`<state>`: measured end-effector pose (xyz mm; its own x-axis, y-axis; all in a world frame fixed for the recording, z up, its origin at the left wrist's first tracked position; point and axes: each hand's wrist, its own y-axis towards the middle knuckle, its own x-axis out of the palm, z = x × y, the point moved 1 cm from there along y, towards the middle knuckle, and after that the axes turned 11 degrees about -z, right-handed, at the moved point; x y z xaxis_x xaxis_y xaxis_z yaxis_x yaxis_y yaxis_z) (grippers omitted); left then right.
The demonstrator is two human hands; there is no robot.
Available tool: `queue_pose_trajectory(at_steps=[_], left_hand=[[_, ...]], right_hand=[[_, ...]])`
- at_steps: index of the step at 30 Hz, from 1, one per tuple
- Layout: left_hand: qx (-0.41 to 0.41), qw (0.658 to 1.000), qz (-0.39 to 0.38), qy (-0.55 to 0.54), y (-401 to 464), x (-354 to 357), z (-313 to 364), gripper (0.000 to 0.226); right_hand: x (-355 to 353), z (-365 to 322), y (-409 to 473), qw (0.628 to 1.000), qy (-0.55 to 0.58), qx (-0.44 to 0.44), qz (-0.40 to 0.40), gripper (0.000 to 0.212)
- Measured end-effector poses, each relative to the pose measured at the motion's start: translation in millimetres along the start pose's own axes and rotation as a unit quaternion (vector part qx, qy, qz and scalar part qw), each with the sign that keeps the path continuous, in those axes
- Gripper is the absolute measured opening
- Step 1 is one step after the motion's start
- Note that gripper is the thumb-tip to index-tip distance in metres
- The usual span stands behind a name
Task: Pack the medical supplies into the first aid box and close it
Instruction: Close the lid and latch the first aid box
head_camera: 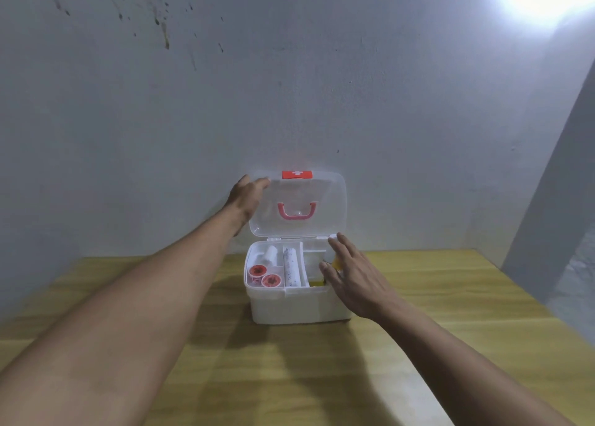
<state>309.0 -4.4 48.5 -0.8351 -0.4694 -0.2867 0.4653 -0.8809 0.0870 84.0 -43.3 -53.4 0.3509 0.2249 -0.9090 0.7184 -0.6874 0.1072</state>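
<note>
A white first aid box (289, 306) stands on the wooden table, its clear lid (325, 200) raised upright with a red handle and a red cross latch. My left hand (246, 197) grips the lid's upper left edge. My right hand (354, 277) is over the box's right compartment, fingers around a white-capped yellow bottle (335, 259). In the tray lie two red tape rolls (264, 276), a white bandage roll (270, 253) and a patterned roll (291, 269).
The wooden table (450, 296) runs up to a grey wall right behind the box. A bright light glares at the top right. The table's right edge drops off to a floor at the far right.
</note>
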Motion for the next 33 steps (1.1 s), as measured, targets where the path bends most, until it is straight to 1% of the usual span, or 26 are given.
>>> queue_pose_trajectory(at_steps=[2, 3, 4, 6, 8, 9, 11, 13, 15, 17, 19, 23, 29, 33], left_hand=[[-0.002, 1.0, 0.028, -0.006, -0.1, -3.3, -0.7, 0.069], [0.004, 0.999, 0.039, -0.009, -0.4, -5.3, -0.8, 0.066], [0.014, 0.999, 0.043, -0.012, -2.3, -6.4, -0.4, 0.058], [0.029, 0.999, 0.042, -0.012, -6.1, -7.7, 1.0, 0.042], [0.043, 0.998, 0.046, -0.01, -11.9, -8.1, 0.5, 0.027], [0.049, 0.997, 0.054, -0.006, -15.6, -8.4, -0.7, 0.023], [0.067, 0.994, 0.08, 0.013, -21.4, -9.7, -6.7, 0.022], [0.083, 0.99, 0.102, 0.048, -29.3, -11.2, -11.6, 0.027], [0.1, 0.985, 0.115, 0.084, -38.0, -12.8, -16.2, 0.029], [0.116, 0.98, 0.116, 0.11, -46.0, -14.2, -18.2, 0.029], [0.125, 0.977, 0.115, 0.125, -53.0, -14.5, -19.9, 0.03], [0.133, 0.974, 0.124, 0.133, -63.7, -13.4, -23.1, 0.027], [0.138, 0.971, 0.129, 0.147, -74.6, -11.3, -26.8, 0.02], [0.142, 0.97, 0.123, 0.152, -81.4, -11.8, -30.8, 0.022]], right_hand=[[-2.3, 1.1, 0.5, 1.0, 0.003, 0.0, -0.001, 0.063], [-3.8, 1.5, 0.8, 1.0, 0.004, 0.002, 0.006, 0.062], [-5.9, 1.4, 1.4, 1.0, 0.002, 0.003, 0.021, 0.061], [-12.4, -1.5, 3.1, 0.998, 0.002, 0.004, 0.07, 0.057], [-20.5, -7.9, 6.5, 0.992, 0.028, 0.003, 0.123, 0.049], [-24.3, -12.5, 8.7, 0.988, 0.048, 0.004, 0.147, 0.045], [-32.5, -22.5, 12.2, 0.977, 0.061, 0.018, 0.206, 0.041], [-41.1, -29.2, 15.7, 0.962, 0.014, 0.022, 0.273, 0.04], [-48.4, -32.2, 18.1, 0.949, -0.058, 0.004, 0.309, 0.045], [-53.8, -31.7, 20.2, 0.946, -0.123, -0.032, 0.298, 0.054], [-57.1, -29.9, 21.8, 0.949, -0.163, -0.071, 0.26, 0.06], [-65.7, -28.1, 22.7, 0.953, -0.179, -0.12, 0.212, 0.059], [-70.0, -34.1, 18.2, 0.943, -0.213, -0.162, 0.198, 0.056], [-67.6, -36.9, 14.0, 0.941, -0.225, -0.174, 0.182, 0.055]])
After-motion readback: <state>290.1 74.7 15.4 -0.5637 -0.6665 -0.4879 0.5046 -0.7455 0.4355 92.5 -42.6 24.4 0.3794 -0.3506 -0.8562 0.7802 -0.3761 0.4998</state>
